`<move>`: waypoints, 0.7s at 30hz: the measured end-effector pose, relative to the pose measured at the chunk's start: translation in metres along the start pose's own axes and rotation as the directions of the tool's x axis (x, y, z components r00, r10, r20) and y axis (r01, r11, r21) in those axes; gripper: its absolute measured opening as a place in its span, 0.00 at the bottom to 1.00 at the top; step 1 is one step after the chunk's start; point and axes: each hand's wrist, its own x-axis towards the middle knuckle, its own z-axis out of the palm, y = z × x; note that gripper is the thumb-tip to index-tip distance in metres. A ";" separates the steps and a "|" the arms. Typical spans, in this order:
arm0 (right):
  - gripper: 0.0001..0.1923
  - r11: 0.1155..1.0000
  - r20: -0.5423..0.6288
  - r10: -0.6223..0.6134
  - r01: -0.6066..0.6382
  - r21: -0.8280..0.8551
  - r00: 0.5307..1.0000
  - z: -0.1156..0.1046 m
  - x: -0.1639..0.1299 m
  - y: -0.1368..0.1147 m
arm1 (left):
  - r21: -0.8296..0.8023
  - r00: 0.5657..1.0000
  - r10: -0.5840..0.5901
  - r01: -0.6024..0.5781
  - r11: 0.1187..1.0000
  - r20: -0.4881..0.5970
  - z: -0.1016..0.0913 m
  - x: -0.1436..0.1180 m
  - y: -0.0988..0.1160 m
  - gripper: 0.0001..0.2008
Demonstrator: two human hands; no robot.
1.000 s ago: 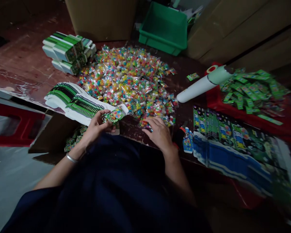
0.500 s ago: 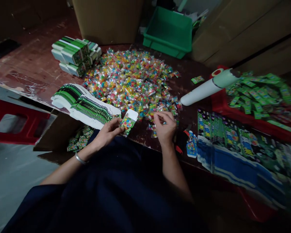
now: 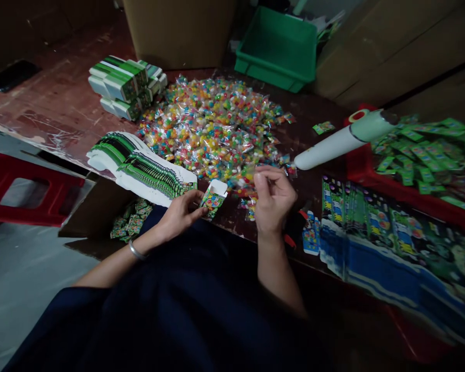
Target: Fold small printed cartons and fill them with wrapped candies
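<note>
My left hand [image 3: 181,215] grips a small green printed carton [image 3: 214,200] between thumb and fingers. Its white top flap stands up and its upper end is open. To the right, my right hand [image 3: 275,202] is closed in a pinch over the table edge. A blurred clear candy packet [image 3: 248,175] shows at its fingertips. Just beyond both hands spreads a big heap of clear candy packets [image 3: 213,129] filled with colourful sweets. A fanned row of flattened green-and-white cartons [image 3: 143,168] lies beside my left hand.
Bundled cartons [image 3: 118,80] sit behind the heap at left. A green bin [image 3: 275,77] stands at the back. On the right are a white cylinder [image 3: 333,147], a red crate [image 3: 375,173] of green packs and printed sheets [image 3: 387,263]. A cardboard box [image 3: 85,206] of filled packs stands below the edge.
The view has shifted slightly, so the table things sit further right. My right hand has risen a little from the packets, with a packet now visible at its fingers. My left hand keeps the carton.
</note>
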 end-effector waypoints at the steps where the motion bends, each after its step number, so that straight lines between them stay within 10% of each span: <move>1: 0.08 1.000 0.029 0.008 -0.009 0.021 1.000 0.002 -0.002 -0.008 | -0.009 1.000 0.000 0.000 1.000 0.003 0.001 0.000 0.001 0.14; 11: 0.08 0.999 0.355 0.020 -0.030 0.023 0.935 0.010 -0.018 -0.024 | -0.257 0.998 0.052 -0.059 0.965 -0.034 0.005 -0.006 0.011 0.16; 16: 0.15 0.975 0.370 0.112 -0.173 0.138 0.922 0.009 -0.037 -0.024 | -0.331 0.983 0.134 -0.169 0.928 -0.125 0.005 -0.008 0.015 0.30; 21: 0.09 0.967 0.296 0.171 -0.218 0.134 0.940 0.017 -0.056 -0.020 | -0.286 0.984 0.168 -0.176 0.942 -0.050 0.006 -0.010 0.013 0.21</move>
